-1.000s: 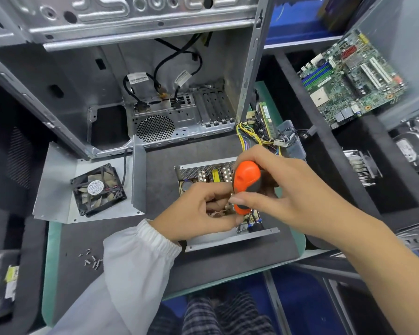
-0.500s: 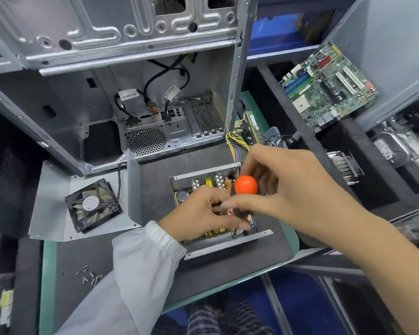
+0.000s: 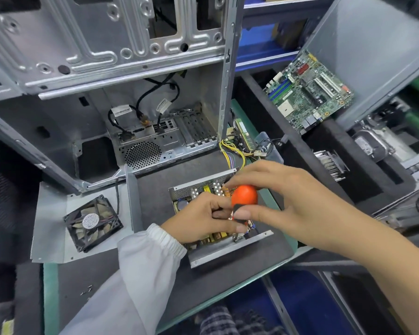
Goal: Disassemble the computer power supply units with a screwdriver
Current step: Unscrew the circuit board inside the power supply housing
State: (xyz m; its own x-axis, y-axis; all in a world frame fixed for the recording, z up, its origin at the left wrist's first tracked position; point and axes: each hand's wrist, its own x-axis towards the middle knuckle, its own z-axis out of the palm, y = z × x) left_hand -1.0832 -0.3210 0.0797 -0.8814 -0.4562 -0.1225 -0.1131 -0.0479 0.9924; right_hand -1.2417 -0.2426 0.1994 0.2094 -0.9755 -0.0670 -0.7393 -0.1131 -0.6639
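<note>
An opened power supply unit (image 3: 198, 189), a metal tray with a yellow circuit board, lies on the dark mat in the middle. My left hand (image 3: 198, 218) rests on the board with fingers curled round the screwdriver's shaft near its tip. My right hand (image 3: 283, 199) pinches the orange and black screwdriver handle (image 3: 244, 195) from above, thumb and fingers around it, the tool standing nearly upright over the board. Yellow wires (image 3: 230, 151) run from the unit's far right corner. The screwdriver tip is hidden behind my fingers.
The unit's removed cover (image 3: 51, 226) with a black fan (image 3: 92, 223) lies to the left. An empty computer case (image 3: 131, 97) stands behind. Several loose screws (image 3: 86, 290) lie at front left. A green motherboard (image 3: 307, 93) leans at the right, a heatsink (image 3: 331, 163) below it.
My right hand shifted its hold on the screwdriver handle, turning it, with fingers now spread wider. The left hand stays on the board. The view drifted slightly.
</note>
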